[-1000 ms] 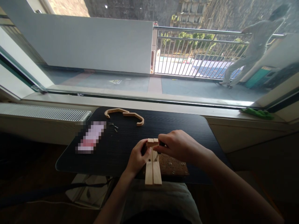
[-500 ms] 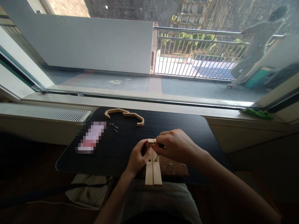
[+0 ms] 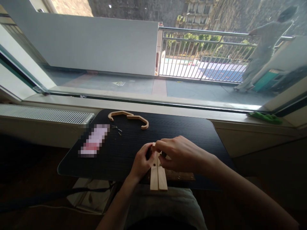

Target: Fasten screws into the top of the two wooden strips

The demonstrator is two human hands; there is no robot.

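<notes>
Two pale wooden strips (image 3: 158,179) lie side by side at the table's near edge, pointing towards me and overhanging it. My left hand (image 3: 141,162) is closed around their far left side, thumb on top. A dark hole shows in the left strip. Over the right strip, my right hand (image 3: 183,154) is closed in a pinch above a small metal fitting. Whatever lies between its fingers is mostly hidden; only something dark shows there. Beneath the strips is a worn brown board (image 3: 181,176), partly covered by my right hand and forearm.
On the black table (image 3: 182,126) lie two curved wooden hooks (image 3: 139,119) and several small screws (image 3: 117,128). A blurred pinkish packet (image 3: 95,139) is at the left. A radiator (image 3: 45,114) stands left, a green cloth (image 3: 265,118) on the sill. A person (image 3: 263,48) is outside the window.
My right hand has turned, its fingers shifting a little left over the strips and the wrist lower. My left hand keeps its grip. Outside, the person's legs have changed position.
</notes>
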